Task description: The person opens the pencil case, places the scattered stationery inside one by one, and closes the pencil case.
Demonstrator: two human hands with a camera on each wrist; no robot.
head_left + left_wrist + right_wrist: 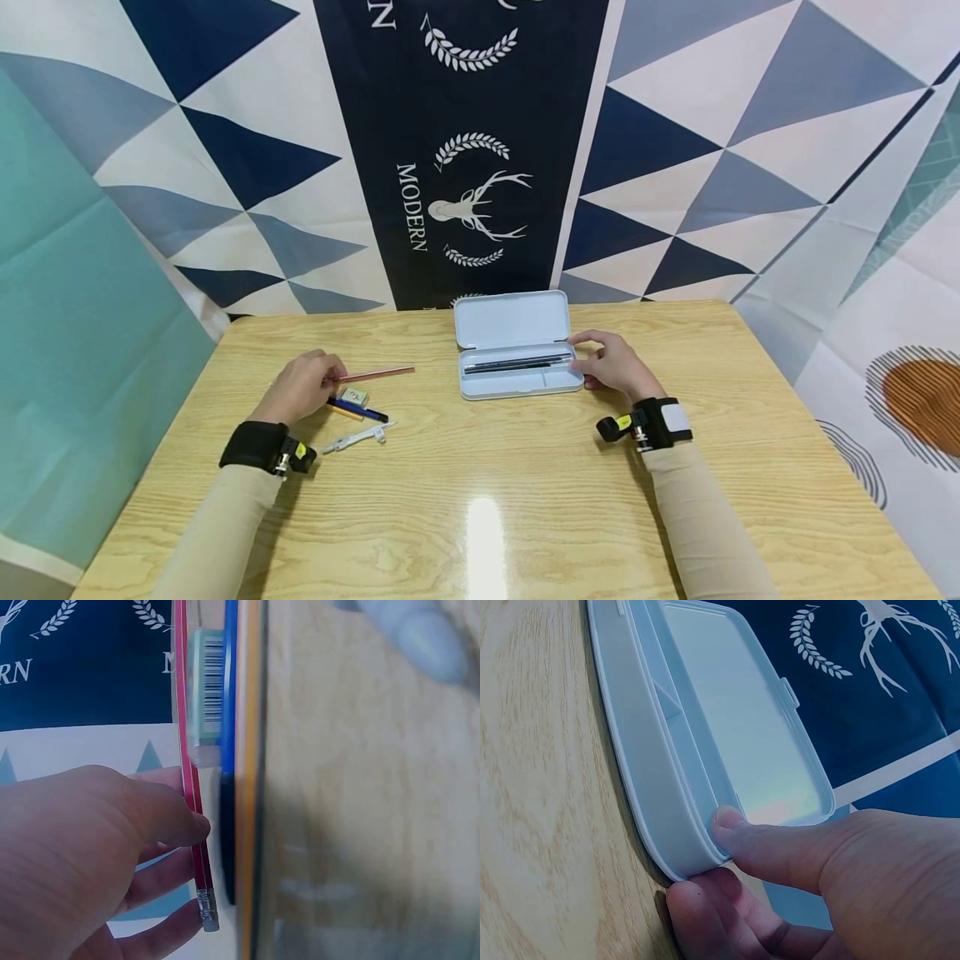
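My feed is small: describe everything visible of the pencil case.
The pencil case is pale blue, round-cornered and smooth, perhaps plastic or painted metal. It lies flat on the table near the far edge, its lid open at the back. Inside are dark, slim rods and a small divider. The right hand pinches its right end.

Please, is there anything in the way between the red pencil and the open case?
Nothing visible stands between the red pencil in the left hand and the case. The lid is open; the eraser, pen and compass lie on the pencil's near side, off that line.
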